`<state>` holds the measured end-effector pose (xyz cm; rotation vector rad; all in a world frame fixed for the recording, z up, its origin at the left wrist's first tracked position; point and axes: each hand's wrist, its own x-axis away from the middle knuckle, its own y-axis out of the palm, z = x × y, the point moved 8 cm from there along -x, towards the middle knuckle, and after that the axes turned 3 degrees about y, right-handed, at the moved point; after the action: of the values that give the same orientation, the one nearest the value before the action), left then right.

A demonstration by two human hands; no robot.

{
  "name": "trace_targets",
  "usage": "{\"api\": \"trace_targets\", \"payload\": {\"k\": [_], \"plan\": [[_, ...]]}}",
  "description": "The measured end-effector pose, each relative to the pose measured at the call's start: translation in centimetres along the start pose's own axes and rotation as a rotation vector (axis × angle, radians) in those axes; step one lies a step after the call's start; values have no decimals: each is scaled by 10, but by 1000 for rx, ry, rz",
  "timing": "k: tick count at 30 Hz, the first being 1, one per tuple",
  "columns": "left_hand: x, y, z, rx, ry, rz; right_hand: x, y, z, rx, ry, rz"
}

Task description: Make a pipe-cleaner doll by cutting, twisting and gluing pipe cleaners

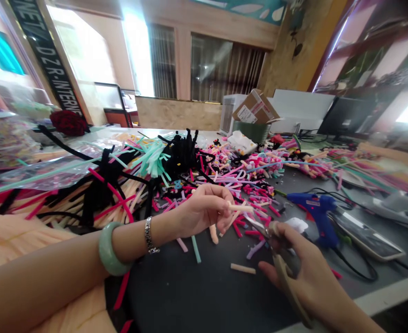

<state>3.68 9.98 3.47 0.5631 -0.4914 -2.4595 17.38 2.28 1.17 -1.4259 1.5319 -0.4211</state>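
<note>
Pinched between the thumb and fingers of my left hand (213, 206) is a short cream pipe cleaner piece (241, 209), its free end pointing right. My right hand (299, 256) grips scissors (283, 268) by the handles. Their blades (254, 224) point up and left, close to the end of the held piece; whether they touch it I cannot tell. A loose cream piece (243, 268) lies on the dark table below. Mint (196, 249) and lilac (255, 249) pieces lie nearby, among a heap of cut pink pieces (238, 185) behind my hands.
A blue glue gun (316, 212) with its cord lies to the right, beside a phone (366, 233). Bundles of black (183, 152) and mint (152, 157) pipe cleaners rise at the back. A cardboard box (257, 111) and a monitor (345, 118) stand farther off.
</note>
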Motion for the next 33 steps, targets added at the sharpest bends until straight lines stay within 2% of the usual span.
{"api": "trace_targets", "payload": {"k": [6, 10, 19, 33], "plan": [[2, -1, -6, -29, -126, -141, -3, -1, -3, 44, -66, 12], [3, -5, -8, -70, -180, -186, -5, -3, -6, 48, -119, 25], [9, -7, -15, -202, -313, -232, -4, -10, -13, 66, -203, 94], [13, -5, -14, -237, -363, -263, -3, -13, -12, 36, -202, 137]]}}
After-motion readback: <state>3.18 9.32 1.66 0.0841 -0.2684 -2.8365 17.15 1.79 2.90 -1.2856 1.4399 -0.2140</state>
